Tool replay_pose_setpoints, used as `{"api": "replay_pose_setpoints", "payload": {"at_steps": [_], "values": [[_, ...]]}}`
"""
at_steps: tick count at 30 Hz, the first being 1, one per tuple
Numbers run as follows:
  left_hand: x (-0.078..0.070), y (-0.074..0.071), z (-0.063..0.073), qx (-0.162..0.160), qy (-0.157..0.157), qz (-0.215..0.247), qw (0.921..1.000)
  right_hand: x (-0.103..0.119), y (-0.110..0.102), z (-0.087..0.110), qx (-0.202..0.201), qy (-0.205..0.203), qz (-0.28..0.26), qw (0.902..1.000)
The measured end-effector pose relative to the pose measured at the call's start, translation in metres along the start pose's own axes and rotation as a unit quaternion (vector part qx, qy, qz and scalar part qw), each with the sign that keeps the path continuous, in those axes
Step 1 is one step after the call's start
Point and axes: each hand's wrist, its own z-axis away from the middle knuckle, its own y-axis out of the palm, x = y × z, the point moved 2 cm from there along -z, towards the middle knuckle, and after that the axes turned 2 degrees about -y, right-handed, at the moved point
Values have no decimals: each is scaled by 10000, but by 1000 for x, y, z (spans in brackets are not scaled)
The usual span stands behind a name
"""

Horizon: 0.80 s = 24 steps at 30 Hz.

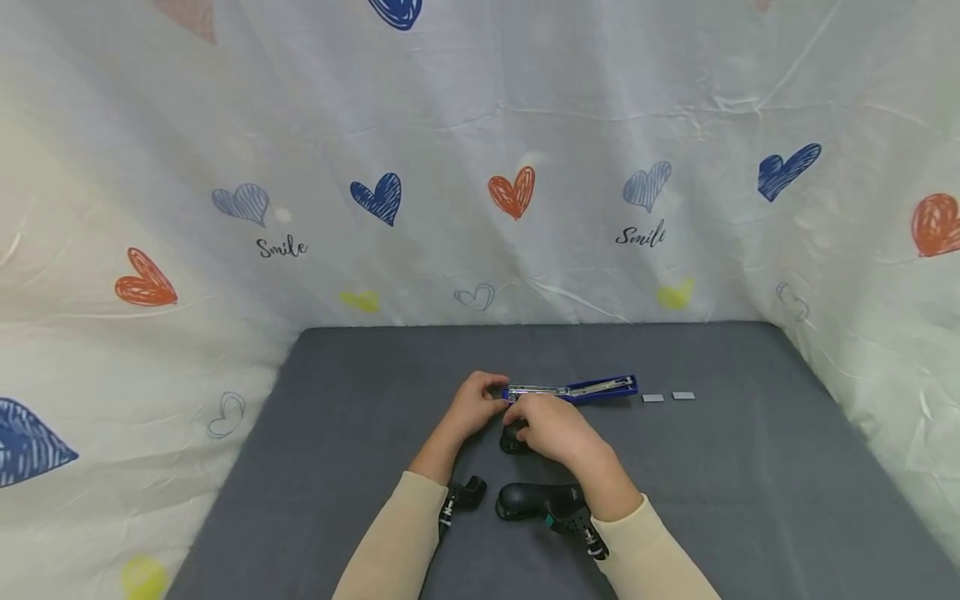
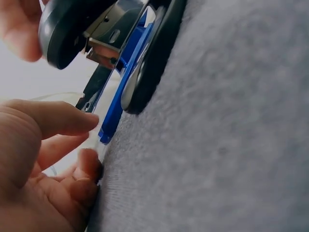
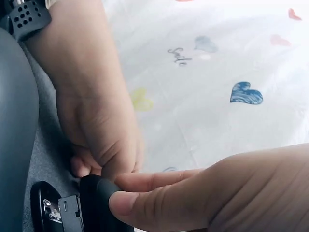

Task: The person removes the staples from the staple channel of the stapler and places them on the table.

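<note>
In the head view a black stapler stands on the grey table under my right hand. My right thumb and fingers pinch its top arm, which is raised off the base. Behind it lies a blue stapler, opened out with its metal rail showing. My left hand is at the blue stapler's left end. In the left wrist view its fingers are loosely bent beside that blue end, with a gap between them. Whether they touch it I cannot tell.
Two small strips of staples, one nearer and one farther right, lie beyond the blue stapler. Black camera mounts are worn at both wrists. A white curtain with hearts hangs behind the table.
</note>
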Motion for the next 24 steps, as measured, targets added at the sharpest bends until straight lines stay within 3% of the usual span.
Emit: {"api": "replay_pose_setpoints", "payload": {"at_steps": [6,8,10,13,16,18,21,24], "values": [[-16,-2,11,-580,231,-250,9977,-2,-1,-1,113,95,-75,9999],[-21,-4,17,-563,397,-483,9965,-3,0,-2,136,162,-78,9997],[-26,-8,23,-291,482,-699,9960,-3,2,-2,149,220,15,9996],[-28,-11,35,391,493,-934,9936,-1,6,-1,60,221,329,9992],[-26,-12,46,1081,422,-884,9893,2,11,0,-96,140,667,9976],[-23,-10,51,1358,419,-801,9866,4,14,-1,-218,97,801,9965],[-20,-4,55,1445,388,-708,9862,4,16,-2,-367,95,970,9946],[-20,0,55,1277,376,-762,9882,4,16,-3,-446,92,1027,9937]]}}
